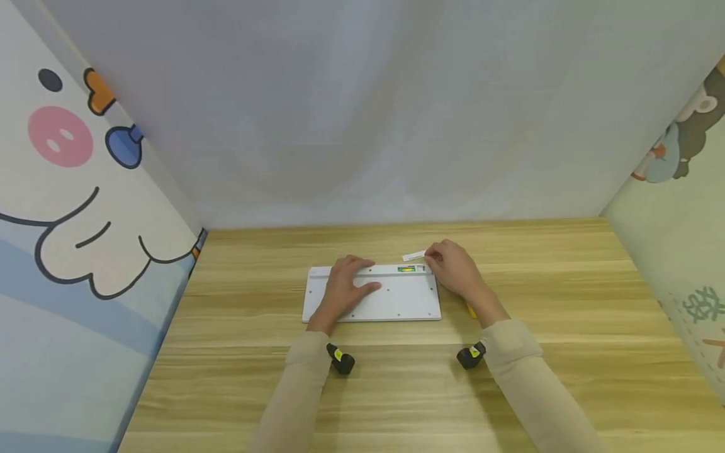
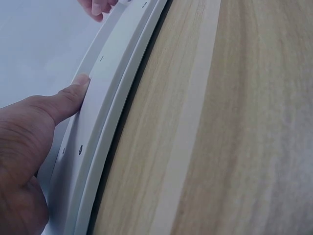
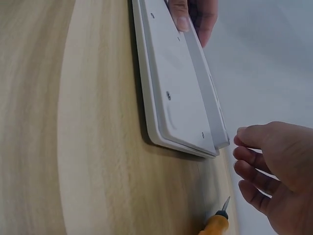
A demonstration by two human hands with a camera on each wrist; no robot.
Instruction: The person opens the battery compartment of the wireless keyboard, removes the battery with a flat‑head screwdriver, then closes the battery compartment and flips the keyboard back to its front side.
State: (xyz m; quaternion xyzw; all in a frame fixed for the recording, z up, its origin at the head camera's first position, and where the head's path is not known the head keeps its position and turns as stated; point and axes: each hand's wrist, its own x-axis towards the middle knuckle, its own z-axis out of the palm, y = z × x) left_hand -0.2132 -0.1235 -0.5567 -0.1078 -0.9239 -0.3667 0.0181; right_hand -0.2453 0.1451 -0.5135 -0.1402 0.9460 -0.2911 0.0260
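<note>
The left hand (image 1: 345, 286) is spread wide over a white device (image 1: 391, 302), its thumb on the flat face and its other fingers reaching past the far edge, so that it grips the raised bar (image 1: 382, 271) along that side. The device lies flat on the wooden table (image 1: 238, 377), running from under the left hand to just beside the fingertips of the right hand (image 1: 455, 270). That right hand is narrow — thumb and forefinger close together, the other fingers bent — near the bar's end. From its fingertips a small white strip (image 1: 413, 256) runs back toward the left hand's side; whether they pinch it or it only lies just past them, I cannot tell. Between the hands, nearer the right one, a slot in the bar shows a green and yellow battery (image 1: 406, 269). Small screws (image 1: 399, 314) dot the face around the left hand and across toward the right. A screwdriver (image 3: 215, 226) with an orange handle lies below the right hand, mostly hidden by its wrist in the head view. Black wrist cameras (image 1: 342, 362) sit on the inner side of each wrist, by beige sleeves (image 1: 303, 358). Beyond both hands rises a grey backdrop (image 1: 368, 113) — and far out to the left hand's side, a cartoon-printed wall (image 1: 113, 251)
</note>
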